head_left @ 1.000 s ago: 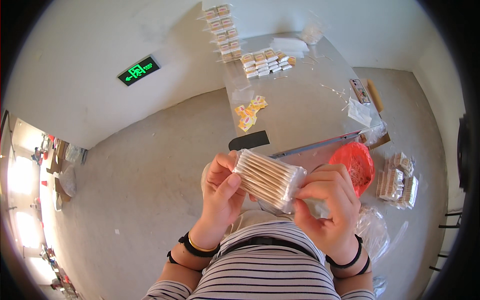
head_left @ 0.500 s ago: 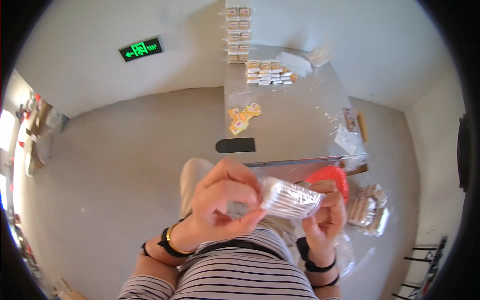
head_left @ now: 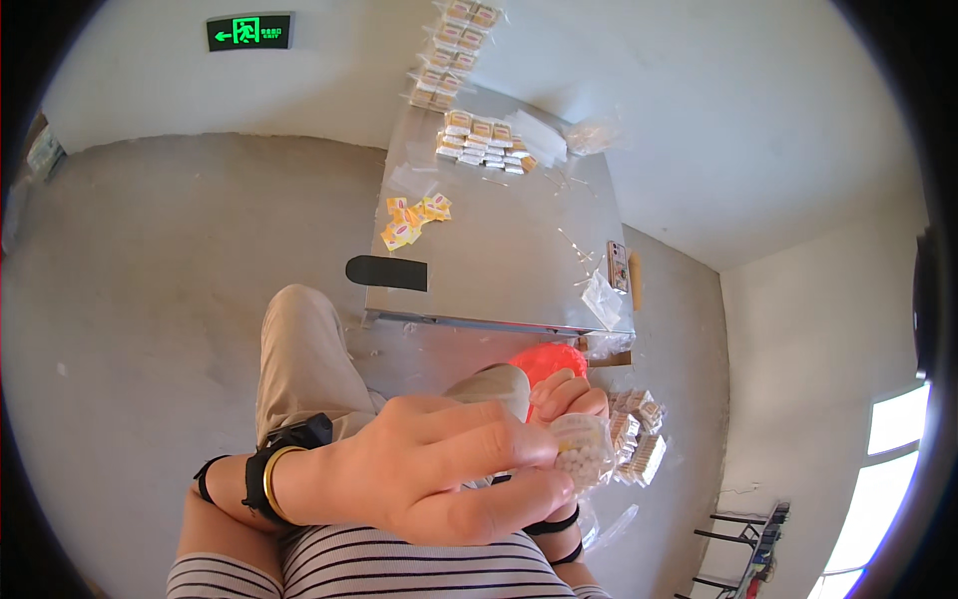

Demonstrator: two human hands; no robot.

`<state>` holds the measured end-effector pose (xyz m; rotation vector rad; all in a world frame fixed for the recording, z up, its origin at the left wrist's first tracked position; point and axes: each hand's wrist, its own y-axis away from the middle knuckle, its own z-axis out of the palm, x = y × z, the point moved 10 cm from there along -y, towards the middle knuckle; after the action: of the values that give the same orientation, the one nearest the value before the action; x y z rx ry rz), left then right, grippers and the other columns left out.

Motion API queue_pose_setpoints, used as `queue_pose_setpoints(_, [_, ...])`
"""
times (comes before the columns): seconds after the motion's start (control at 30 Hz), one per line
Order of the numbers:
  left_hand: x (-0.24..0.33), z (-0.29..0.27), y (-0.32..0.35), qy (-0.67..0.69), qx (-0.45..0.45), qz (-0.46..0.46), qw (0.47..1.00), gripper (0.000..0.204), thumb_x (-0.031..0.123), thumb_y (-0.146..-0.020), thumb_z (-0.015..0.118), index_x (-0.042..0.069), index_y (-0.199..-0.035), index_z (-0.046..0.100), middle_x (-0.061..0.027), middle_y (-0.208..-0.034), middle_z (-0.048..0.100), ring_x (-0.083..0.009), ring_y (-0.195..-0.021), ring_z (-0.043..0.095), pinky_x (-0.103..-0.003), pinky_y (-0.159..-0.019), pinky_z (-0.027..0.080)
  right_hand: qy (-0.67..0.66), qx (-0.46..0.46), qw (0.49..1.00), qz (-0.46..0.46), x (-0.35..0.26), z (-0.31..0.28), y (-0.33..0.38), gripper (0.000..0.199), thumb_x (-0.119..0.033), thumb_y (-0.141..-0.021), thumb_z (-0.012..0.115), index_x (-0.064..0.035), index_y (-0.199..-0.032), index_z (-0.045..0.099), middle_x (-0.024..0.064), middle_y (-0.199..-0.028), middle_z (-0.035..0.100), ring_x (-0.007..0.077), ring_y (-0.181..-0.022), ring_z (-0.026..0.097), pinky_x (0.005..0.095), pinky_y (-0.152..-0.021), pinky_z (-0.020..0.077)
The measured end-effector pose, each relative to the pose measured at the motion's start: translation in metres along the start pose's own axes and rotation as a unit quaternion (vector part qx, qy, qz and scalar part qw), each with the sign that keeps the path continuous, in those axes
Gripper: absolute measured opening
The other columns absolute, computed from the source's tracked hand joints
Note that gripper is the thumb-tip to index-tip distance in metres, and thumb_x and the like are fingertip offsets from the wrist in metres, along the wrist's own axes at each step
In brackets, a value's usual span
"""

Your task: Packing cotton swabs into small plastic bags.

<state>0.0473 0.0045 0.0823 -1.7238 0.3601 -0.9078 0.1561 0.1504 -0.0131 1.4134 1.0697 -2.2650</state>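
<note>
A clear plastic pack of cotton swabs [head_left: 583, 461] is held up in front of my body, its round white tips facing up toward me. My left hand [head_left: 439, 467] pinches the pack's left side between thumb and fingers. Behind the pack is my right hand [head_left: 571, 395], its fingers curled at the upper edge; its thumb is hidden. Past my knees stands a grey table [head_left: 499, 270]. A black rounded strip [head_left: 389, 273] lies at its near left, with several yellow printed cards [head_left: 407, 222] beyond it.
Packed swab bundles [head_left: 483, 142] and a tall stack of packs [head_left: 454, 55] stand at the table's far end. Loose swabs [head_left: 579, 250] and a phone [head_left: 618, 266] lie on the right. A red container [head_left: 549, 361] and more swab bundles [head_left: 637, 434] sit below the near edge.
The swab pack has turned from lying lengthwise between my hands to showing its tips. My left hand has moved across to the right, and my view has shifted right.
</note>
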Motion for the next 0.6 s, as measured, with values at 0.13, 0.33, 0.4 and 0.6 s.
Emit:
queue_pose_setpoints(0.13, [0.0043, -0.0030, -0.0021, 0.001, 0.041, 0.015, 0.999, 0.041, 0.007, -0.067, 0.088, 0.008, -0.096, 0.059, -0.0060, -0.085, 0.066, -0.0121, -0.055, 0.061, -0.021, -0.043, 0.048, -0.024, -0.001, 1.000, 0.007, -0.0027, 0.0031, -0.0022, 0.027, -0.018, -0.083, 0.079, -0.0098, -0.086, 0.053, 0.0069, -0.086, 0.064, 0.0214, -0.086, 0.057, 0.0358, -0.079, 0.0468])
queue_pose_setpoints(0.33, [0.0043, -0.0023, -0.0033, 0.018, 0.039, 0.013, 0.999, 0.040, 0.004, -0.068, 0.087, 0.007, -0.097, 0.060, -0.0074, -0.085, 0.066, -0.0131, -0.058, 0.063, -0.022, -0.047, 0.052, -0.039, -0.003, 0.999, 0.014, -0.0029, 0.0030, -0.0043, 0.028, -0.020, -0.085, 0.078, -0.0106, -0.085, 0.052, 0.0064, -0.085, 0.064, 0.0210, -0.085, 0.057, 0.0353, -0.078, 0.0466])
queue_pose_setpoints(0.4, [0.0041, -0.0023, -0.0028, 0.019, 0.039, 0.014, 0.999, 0.040, 0.004, -0.068, 0.087, 0.007, -0.098, 0.060, -0.0077, -0.085, 0.066, -0.0133, -0.058, 0.064, -0.022, -0.048, 0.053, -0.043, -0.008, 0.999, 0.018, -0.0032, 0.0035, -0.0051, 0.028, -0.020, -0.085, 0.078, -0.0106, -0.085, 0.052, 0.0063, -0.084, 0.063, 0.0209, -0.085, 0.057, 0.0351, -0.078, 0.0466])
queue_pose_setpoints(0.6, [0.0032, -0.0007, -0.0022, 0.024, 0.034, 0.014, 0.999, 0.039, 0.004, -0.069, 0.086, 0.006, -0.098, 0.061, -0.0085, -0.086, 0.066, -0.0140, -0.059, 0.065, -0.022, -0.049, 0.054, -0.047, -0.014, 0.999, 0.017, -0.0036, 0.0030, -0.0061, 0.028, -0.021, -0.086, 0.078, -0.0105, -0.085, 0.052, 0.0064, -0.084, 0.063, 0.0209, -0.085, 0.056, 0.0347, -0.078, 0.0466])
